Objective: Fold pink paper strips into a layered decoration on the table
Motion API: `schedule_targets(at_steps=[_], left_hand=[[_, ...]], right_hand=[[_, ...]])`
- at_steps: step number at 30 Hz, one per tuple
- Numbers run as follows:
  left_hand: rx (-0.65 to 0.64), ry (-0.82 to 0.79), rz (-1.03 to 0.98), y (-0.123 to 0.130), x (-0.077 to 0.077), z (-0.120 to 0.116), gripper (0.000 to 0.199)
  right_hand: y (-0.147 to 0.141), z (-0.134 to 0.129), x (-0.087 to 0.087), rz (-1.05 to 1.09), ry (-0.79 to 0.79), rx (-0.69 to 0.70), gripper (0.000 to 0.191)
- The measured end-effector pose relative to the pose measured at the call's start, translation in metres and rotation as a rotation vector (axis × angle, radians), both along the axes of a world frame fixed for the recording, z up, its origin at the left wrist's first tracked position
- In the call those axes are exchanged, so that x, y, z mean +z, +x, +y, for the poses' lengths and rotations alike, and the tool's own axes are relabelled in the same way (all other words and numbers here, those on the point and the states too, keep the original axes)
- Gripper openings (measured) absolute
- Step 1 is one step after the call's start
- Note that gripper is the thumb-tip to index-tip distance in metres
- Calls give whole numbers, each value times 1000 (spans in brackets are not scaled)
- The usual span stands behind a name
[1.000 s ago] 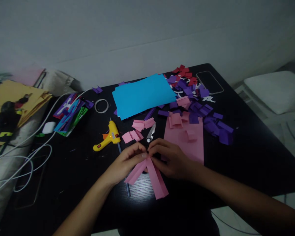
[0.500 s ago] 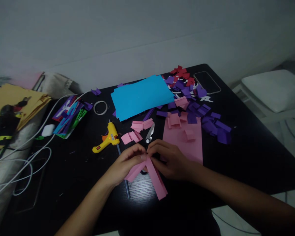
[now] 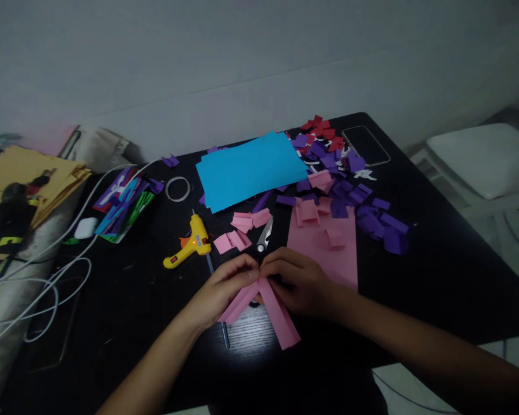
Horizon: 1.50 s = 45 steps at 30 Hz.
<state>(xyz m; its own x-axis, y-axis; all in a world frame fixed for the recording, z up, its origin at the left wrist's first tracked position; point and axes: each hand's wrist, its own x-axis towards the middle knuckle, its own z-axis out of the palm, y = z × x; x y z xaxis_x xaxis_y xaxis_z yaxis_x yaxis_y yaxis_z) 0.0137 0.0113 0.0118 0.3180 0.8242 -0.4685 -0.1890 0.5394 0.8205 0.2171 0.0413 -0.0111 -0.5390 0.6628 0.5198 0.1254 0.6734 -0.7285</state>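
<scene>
My left hand [image 3: 229, 288] and my right hand [image 3: 300, 279] meet near the table's front middle, fingertips together. Both are closed on a folded pink paper strip [image 3: 280, 317], whose two arms hang down and apart below the fingers. The pinched top of the strip is hidden by the fingers. Scissors [image 3: 265, 233] lie just beyond the hands, blades pointing away, their handles mostly covered. Left of the scissors are folded pink paper pieces [image 3: 232, 241]. A yellow glue gun [image 3: 192, 245] lies to the left, its small light lit. A pink sheet [image 3: 343, 268] lies beyond my right hand.
Blue sheets [image 3: 253, 171] lie at the back of the black table. Purple pieces [image 3: 374, 222] and red pieces [image 3: 324, 129] are heaped at the right, by a phone [image 3: 365, 145]. A tape ring [image 3: 177, 189], white cables [image 3: 52, 282] and coloured strips [image 3: 127, 204] are at left.
The right arm of the pink paper strip has swung slightly to the right and turned. Both hands stay almost in place, still pinching the strip.
</scene>
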Motion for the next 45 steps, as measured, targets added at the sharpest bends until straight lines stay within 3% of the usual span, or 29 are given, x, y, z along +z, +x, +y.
schedule_targets(at_steps=[20, 36, 40, 45], left_hand=[[22, 44, 22, -2, 2, -1, 23], [-13, 12, -75, -2, 2, -3, 22], [-13, 40, -48, -4, -2, -3, 23], [-107, 151, 110, -7, 0, -1, 24]], right_hand=[[-2, 2, 2, 66, -12, -7, 20], [-3, -3, 1, 73, -7, -44, 23], [-3, -2, 2, 89, -81, -29, 22], [-2, 2, 8, 125, -354, 22, 15]])
